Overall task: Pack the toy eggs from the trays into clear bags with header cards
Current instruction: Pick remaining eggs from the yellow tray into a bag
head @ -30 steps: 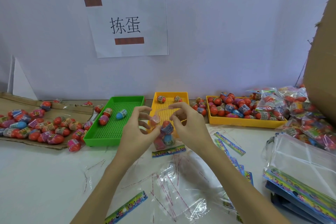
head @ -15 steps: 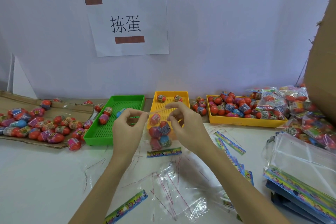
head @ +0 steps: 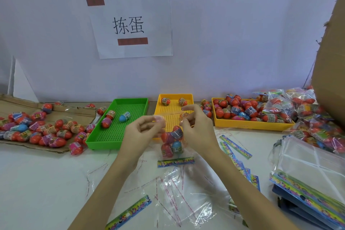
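We see the clear bag [head: 172,143] held upright in front of the yellow tray [head: 175,115], its printed header card [head: 175,161] at the bottom, near the counter [head: 46,183]. Inside the bag we count about four toy eggs [head: 170,137], red and blue; their wrapper print is too small to read. The left hand [head: 139,133] pinches the bag's open top from the left of the yellow tray, grip clamped on the film, with a pink blur at its fingertips that we cannot identify. The right hand [head: 197,127] pinches the same top edge over the tray's near part, grip likewise clamped. The bag's mouth is transparent and hard to trace.

Left of the yellow tray lies a green tray [head: 119,123] with a few eggs. To its right, a second yellow tray [head: 250,123] is heaped with eggs, and filled bags [head: 298,110] beyond it are partly cut off by a cardboard flap [head: 330,61]. On the wall above the yellow tray, a paper sign [head: 130,24] reads "拣蛋"; two brown bars mask other parts of it. Nearer us, empty bags [head: 179,198] overlap indistinctly.
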